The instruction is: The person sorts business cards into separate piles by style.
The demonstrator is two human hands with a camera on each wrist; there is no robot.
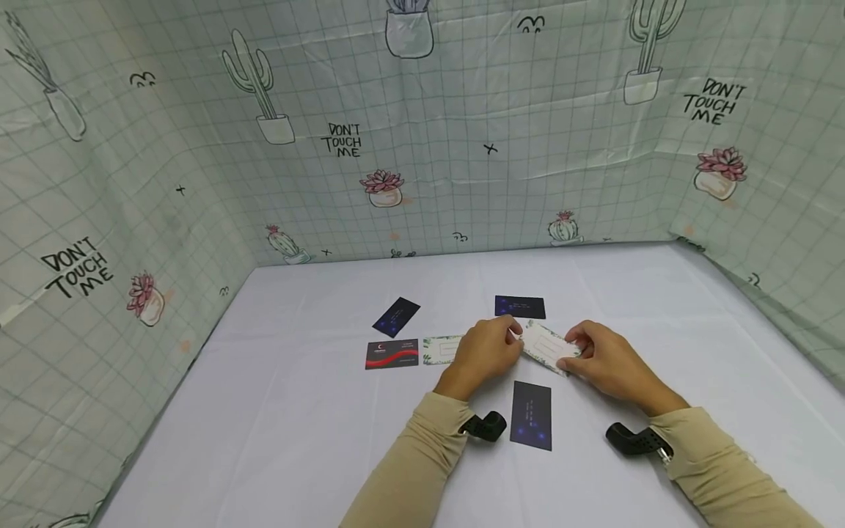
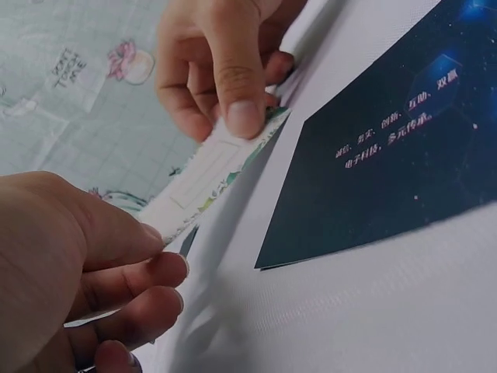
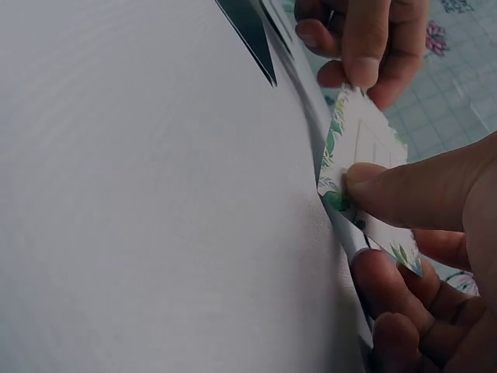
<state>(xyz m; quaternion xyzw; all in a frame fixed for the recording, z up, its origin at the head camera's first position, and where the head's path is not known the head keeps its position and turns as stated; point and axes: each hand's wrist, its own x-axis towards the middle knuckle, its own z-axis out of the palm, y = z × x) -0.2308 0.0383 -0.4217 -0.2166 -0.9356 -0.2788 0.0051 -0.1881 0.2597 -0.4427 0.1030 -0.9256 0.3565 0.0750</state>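
Both hands hold one white card with a green leaf border point(image 1: 546, 346), tilted just over the table. My left hand point(image 1: 487, 347) pinches its left end between thumb and fingers. At the opposite end, my right hand point(image 1: 609, 361) grips it with the thumb on top, as the right wrist view shows. A second leaf-bordered card point(image 1: 439, 350) lies on the cloth, partly hidden behind the left hand. Beyond the held card is a dark blue card point(image 1: 520, 306), and nearer me, between the forearms, lies another dark blue card point(image 1: 531, 416) with small print.
Left of the hands, a black card with a red wave point(image 1: 392, 354) lies flat, and a dark blue card point(image 1: 396, 317) sits askew behind it. A white cloth covers the table point(image 1: 277, 411). Cactus-print fabric point(image 1: 449, 191) walls off the back and both sides.
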